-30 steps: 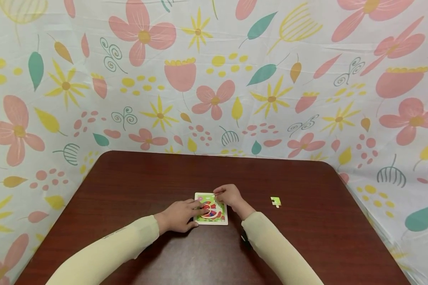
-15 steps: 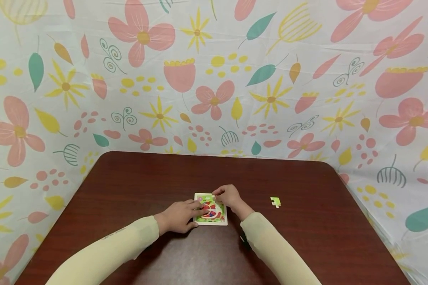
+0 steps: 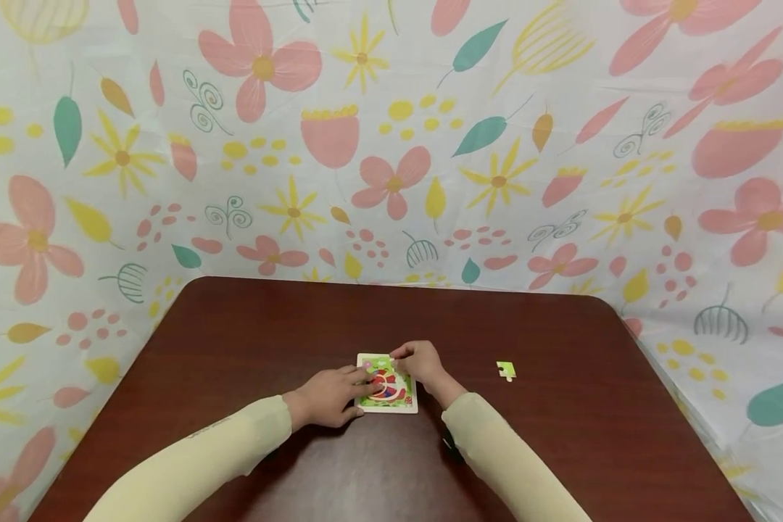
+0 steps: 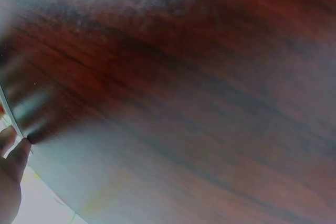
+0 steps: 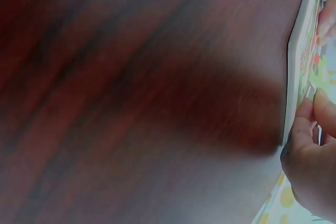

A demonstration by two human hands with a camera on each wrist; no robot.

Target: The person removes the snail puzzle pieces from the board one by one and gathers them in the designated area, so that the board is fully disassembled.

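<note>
A small jigsaw puzzle [image 3: 399, 399] with a white-bordered frame lies flat on the table, its picture mostly green, red and blue. My left hand [image 3: 327, 396] rests on its left side, fingers stretched across the picture and thumb at the lower left edge. Over the upper right corner, my right hand [image 3: 423, 365] pinches a puzzle piece [image 5: 310, 91] between thumb and fingers, close over the board; the fingers hide most of it. At the left border of the left wrist view, fingers [image 4: 19, 156] touch the frame's edge.
One loose green and yellow puzzle piece [image 3: 506, 370] lies to the right of my right hand. Brown wooden table [image 3: 287, 319] with rounded far corners stands against a floral cloth backdrop [image 3: 391, 239]. A small dark object [image 3: 449, 439] shows partly under the right sleeve.
My right hand shifts slightly at the puzzle's upper right corner, its fingers bending further down over it. The left hand and the loose piece keep their places.
</note>
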